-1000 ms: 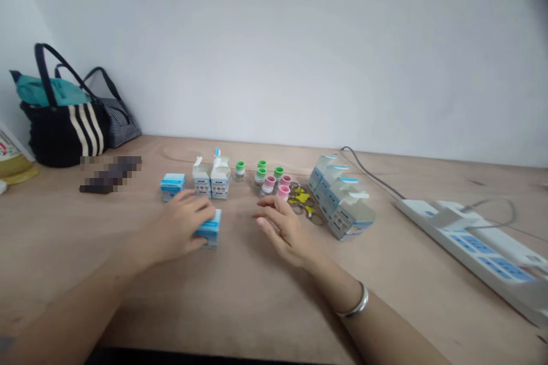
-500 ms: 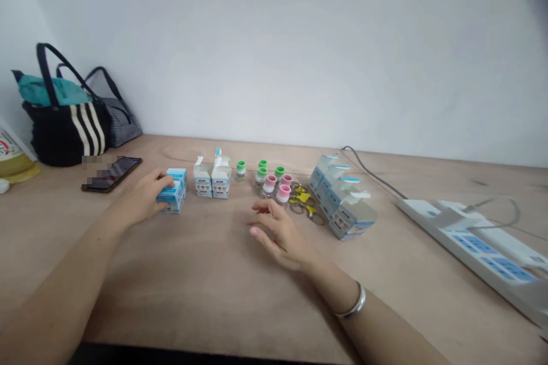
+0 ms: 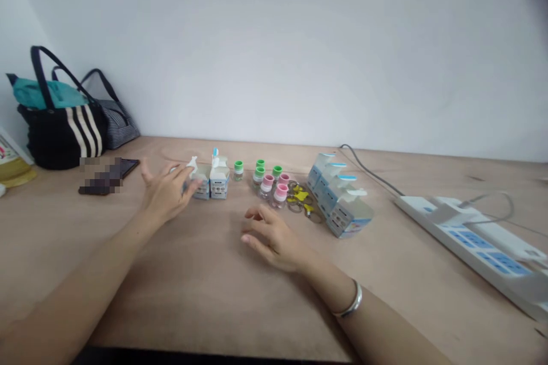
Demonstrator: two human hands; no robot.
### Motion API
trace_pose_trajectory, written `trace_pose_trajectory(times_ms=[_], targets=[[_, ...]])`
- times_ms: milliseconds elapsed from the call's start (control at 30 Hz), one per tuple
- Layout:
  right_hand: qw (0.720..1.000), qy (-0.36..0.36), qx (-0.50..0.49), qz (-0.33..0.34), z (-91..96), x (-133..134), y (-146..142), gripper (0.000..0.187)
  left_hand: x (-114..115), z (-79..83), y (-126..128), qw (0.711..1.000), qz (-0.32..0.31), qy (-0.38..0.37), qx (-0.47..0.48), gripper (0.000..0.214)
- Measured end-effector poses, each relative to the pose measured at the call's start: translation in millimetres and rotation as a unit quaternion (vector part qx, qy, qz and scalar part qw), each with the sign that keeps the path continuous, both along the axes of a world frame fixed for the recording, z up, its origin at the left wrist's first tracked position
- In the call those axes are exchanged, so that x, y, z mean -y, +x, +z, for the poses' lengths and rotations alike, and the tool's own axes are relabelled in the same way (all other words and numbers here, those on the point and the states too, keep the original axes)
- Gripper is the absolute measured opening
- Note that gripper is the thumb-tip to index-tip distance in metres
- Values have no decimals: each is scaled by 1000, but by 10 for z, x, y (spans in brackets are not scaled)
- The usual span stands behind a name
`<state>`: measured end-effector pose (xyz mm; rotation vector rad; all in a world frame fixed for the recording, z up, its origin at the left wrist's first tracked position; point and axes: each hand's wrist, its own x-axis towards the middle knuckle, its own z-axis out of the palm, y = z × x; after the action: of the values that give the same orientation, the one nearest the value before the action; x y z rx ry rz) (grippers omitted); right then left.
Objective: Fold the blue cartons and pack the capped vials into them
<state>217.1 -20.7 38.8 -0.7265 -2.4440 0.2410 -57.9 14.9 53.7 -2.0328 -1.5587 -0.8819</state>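
My left hand (image 3: 166, 193) hovers open over the wooden table (image 3: 205, 291), fingers spread, its fingertips by two small white-and-blue boxes (image 3: 213, 181) with raised flaps; it covers other small blue boxes behind it. My right hand (image 3: 274, 238) rests near the table's middle, fingers loosely curled and apart, holding nothing, a silver bangle on the wrist. Just beyond it stand several small bottles with green caps (image 3: 258, 171) and pink caps (image 3: 280, 189), and yellow key rings (image 3: 301, 198). A row of open white-and-blue boxes (image 3: 340, 198) lies to the right.
A black striped bag (image 3: 62, 125) and a grey bag stand at the back left against the wall. A dark phone (image 3: 108, 175) lies near them. A white power strip (image 3: 479, 242) with cables runs along the right side.
My left hand carried a small blue box from the table's middle to the left group, let go of it and now opens beside the white boxes. My right hand drifted slightly nearer to me.
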Motion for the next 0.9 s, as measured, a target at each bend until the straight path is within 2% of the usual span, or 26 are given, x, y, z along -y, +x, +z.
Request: trace_pose_trajectory(times_ms=[133,200,333,467,600,633,667,767,800,900], targets=[[1000,-7,-24,0,-18,-22,-12,17,161,92,-44,988,-2,76,134,24],[998,-20,-50,-19,-12,-14,-20,15,277,115,9,971,-20,69,229,25],[984,-72,-150,-59,23,42,-46,21,442,58,254,927,-111,-52,355,29],[959,-146,-235,-66,28,82,-97,38,468,-90,510,883,-227,-179,369,30],[947,-173,-254,-90,-11,68,-133,28,412,-229,594,836,-317,-264,362,33],[945,-176,-259,-97,-21,58,-133,25,394,-251,586,837,-327,-258,355,34],[942,-181,-265,-103,-30,47,-130,23,378,-266,572,850,-327,-238,338,35],[929,-209,-284,-108,-51,18,-118,22,350,-277,519,914,-309,-121,233,32],[925,-223,-287,-106,-58,13,-116,22,351,-274,506,926,-316,-90,187,29],[915,-263,-290,-93,-72,5,-120,24,385,-267,497,926,-364,-56,85,29]])
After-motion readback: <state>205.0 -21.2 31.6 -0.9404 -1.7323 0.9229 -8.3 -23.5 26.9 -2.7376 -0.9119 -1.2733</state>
